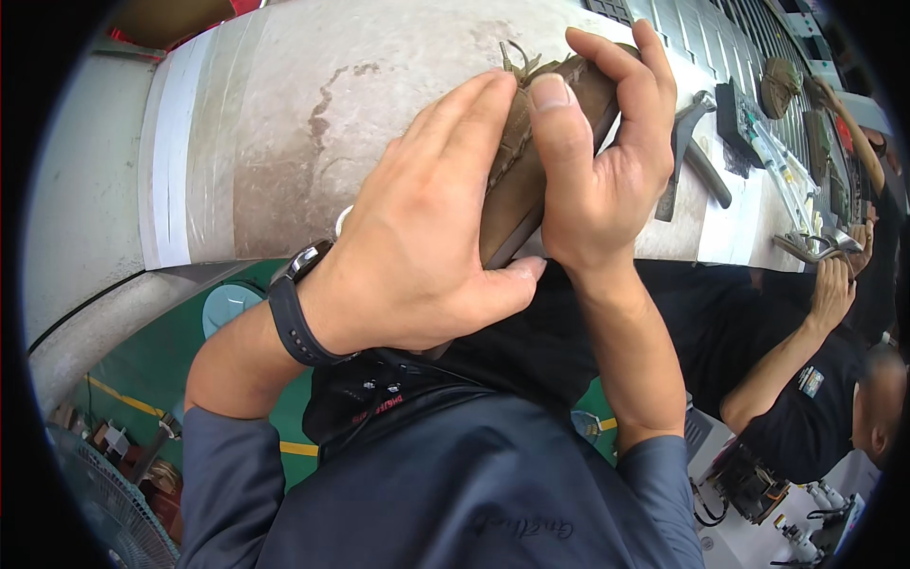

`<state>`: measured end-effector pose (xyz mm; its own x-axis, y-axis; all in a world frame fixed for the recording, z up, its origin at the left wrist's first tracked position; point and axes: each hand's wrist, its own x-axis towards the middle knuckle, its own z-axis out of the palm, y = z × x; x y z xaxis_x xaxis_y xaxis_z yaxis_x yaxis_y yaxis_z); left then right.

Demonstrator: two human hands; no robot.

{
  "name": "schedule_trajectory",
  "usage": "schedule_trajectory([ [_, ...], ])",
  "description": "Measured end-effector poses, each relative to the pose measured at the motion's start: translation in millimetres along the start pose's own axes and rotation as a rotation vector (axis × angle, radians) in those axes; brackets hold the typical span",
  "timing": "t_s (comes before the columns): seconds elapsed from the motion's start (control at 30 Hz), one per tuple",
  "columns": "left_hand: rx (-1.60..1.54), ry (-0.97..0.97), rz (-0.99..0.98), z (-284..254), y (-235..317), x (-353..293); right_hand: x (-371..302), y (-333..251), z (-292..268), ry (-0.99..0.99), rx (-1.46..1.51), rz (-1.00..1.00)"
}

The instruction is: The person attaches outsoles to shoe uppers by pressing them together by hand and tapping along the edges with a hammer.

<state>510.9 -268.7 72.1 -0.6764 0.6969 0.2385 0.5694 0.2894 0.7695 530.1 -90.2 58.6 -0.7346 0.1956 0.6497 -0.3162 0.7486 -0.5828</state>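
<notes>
A brown shoe with stitching and laces is held between my two hands above the pale worktop. My left hand presses along the shoe's left side, its fingers together and its thumb near the shoe's lower end. From the other side my right hand grips it, the thumb laid on the upper and the fingers bent around the sole side. Much of the shoe is hidden by my hands. A dark watch sits on my left wrist.
Right of my hands lie a hammer and a dark flat tool. Beyond them are syringe-like tubes and another brown shoe. At the far right a co-worker's hand touches a metal tool. A fan stands lower left.
</notes>
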Motion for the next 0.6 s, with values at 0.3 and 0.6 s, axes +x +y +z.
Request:
schedule_trajectory([
  [0.3, 0.053, 0.183, -0.011, 14.0, 7.3, 2.2, 23.8, -2.6, 4.8, -0.055, -0.061, -0.025],
  [0.6, -0.079, 0.327, -0.009, 29.1, -15.1, -4.5, -15.1, 99.8, -106.2, 0.003, -0.294, 0.21],
])
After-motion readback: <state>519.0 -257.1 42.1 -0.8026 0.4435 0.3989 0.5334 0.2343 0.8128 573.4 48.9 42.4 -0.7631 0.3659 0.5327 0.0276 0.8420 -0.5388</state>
